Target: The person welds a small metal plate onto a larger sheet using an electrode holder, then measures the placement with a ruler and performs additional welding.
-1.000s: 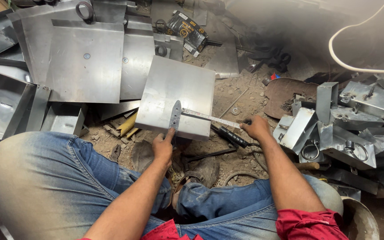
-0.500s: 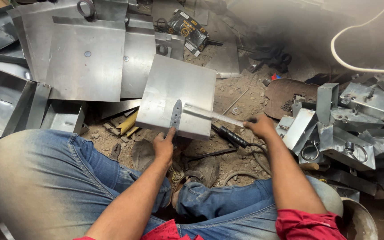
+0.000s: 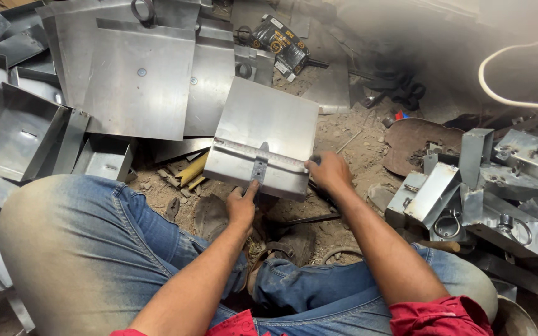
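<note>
Two hands work one sheet [image 3: 269, 124] at frame centre. Left hand [image 3: 242, 205] pinches the bracket [image 3: 259, 167], upright across a strip [image 3: 259, 152] running left-right; right hand [image 3: 329, 172] closes on the strip's right end.

Grey metal sheet [image 3: 263, 127] flat on dirt, steel square [image 3: 259, 158] across its near edge

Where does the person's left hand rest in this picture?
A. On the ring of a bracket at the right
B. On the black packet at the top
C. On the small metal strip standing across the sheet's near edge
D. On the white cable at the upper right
C: the left hand has its fingertips on the small metal strip that crosses the near edge of the metal sheet, while the right hand grips that edge's right end.
</note>
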